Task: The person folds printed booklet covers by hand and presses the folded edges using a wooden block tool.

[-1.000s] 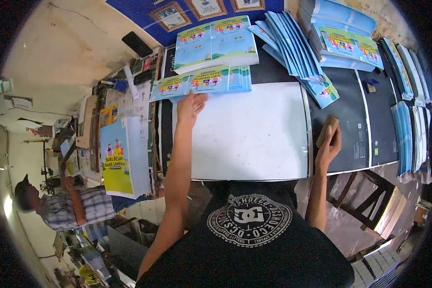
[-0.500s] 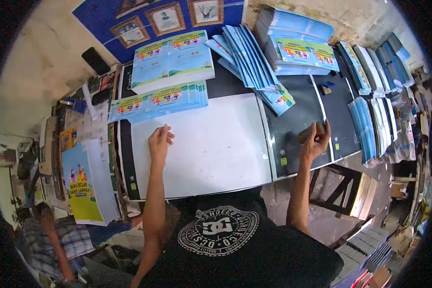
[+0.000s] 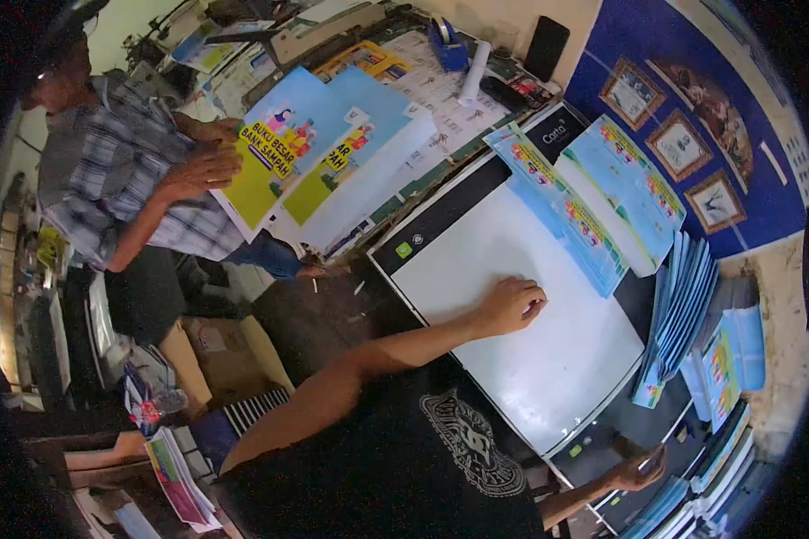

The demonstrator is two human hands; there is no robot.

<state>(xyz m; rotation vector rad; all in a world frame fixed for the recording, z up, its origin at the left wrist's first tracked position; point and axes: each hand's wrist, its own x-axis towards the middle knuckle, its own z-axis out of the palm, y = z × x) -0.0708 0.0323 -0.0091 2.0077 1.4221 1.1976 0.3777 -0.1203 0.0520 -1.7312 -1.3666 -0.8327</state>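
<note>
My left hand is over the white sheet on the worktable, its fingers curled inward with nothing visible in them. To the right, at the table's near edge, my right hand grips a small dark block, partly blurred here. Beyond my left hand lies a row of overlapping blue printed covers. Behind that row stands a thick stack of the same covers. A fanned bundle of folded blue covers rests farther right.
At the left, a person in a plaid shirt handles a blue and yellow book above another table. A blue tape dispenser and a white paper roll are at the back. An opened cardboard box stands on the lower left.
My view has swung left, bringing the other person and their books into fuller sight. My left hand's fingers have curled in more. The dark block stays in my right hand.
</note>
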